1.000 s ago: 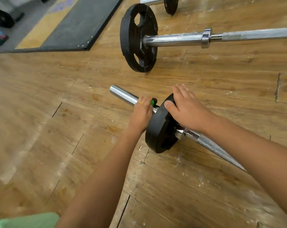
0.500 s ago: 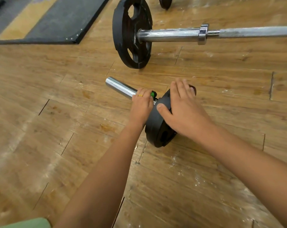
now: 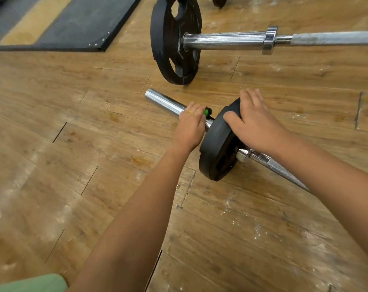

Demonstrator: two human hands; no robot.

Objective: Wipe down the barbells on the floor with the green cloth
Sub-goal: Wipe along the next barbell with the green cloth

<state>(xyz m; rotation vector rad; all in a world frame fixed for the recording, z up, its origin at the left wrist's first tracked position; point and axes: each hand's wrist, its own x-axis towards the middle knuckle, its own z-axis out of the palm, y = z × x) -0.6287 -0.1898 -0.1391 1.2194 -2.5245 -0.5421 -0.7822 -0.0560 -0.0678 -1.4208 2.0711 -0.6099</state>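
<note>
Now the left hand (image 3: 190,127) is clasping the collar (image 3: 207,111), ten o'clock from the plate (image 3: 216,148) the right hand (image 3: 255,125) is gripping.

On the wooden floor (image 3: 73,154), the near barbell (image 3: 164,103) lies with its chrome end pointing to ten o'clock. The left hand (image 3: 190,127) curls round it at a green-and-black collar (image 3: 207,112). Just beside it, the right hand (image 3: 254,121) grips the rim of the small black plate (image 3: 215,148). The far barbell (image 3: 225,41) lies toward one o'clock, and a dark mat (image 3: 84,24) at eleven.
</note>
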